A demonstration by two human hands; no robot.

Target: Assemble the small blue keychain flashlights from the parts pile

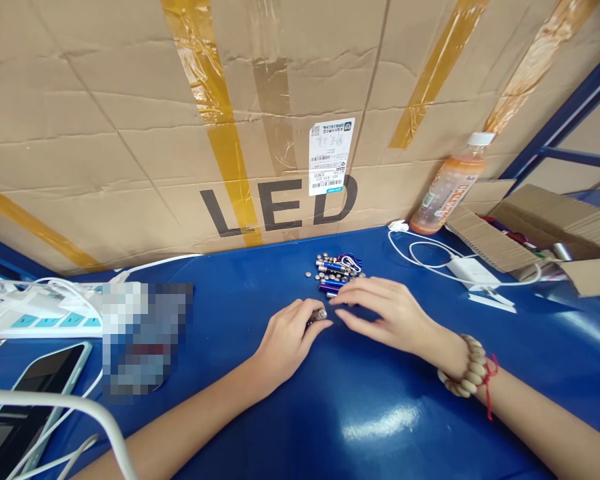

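Observation:
My left hand (293, 337) is closed around a small silver cylinder (321, 314), its end poking out between thumb and fingers. The rest of that piece is hidden in the grip. Just to the right, my right hand (387, 313) hovers with thumb and fingers apart and nothing visible between them. Beyond the fingertips lie several small blue metal tubes (333, 268) with silver ends, partly covered by the right hand. Scattered round them are several button cells (309, 274). A coiled cord (351, 261) in purple and white rests behind the tubes.
A big cardboard box (155, 153) marked LED walls off the back of the blue table (300, 427). On the right are a drink bottle (450, 187), a charger (473, 273) with cable and an opened carton (555, 233). A power strip (55, 317) and phone (35, 400) lie left.

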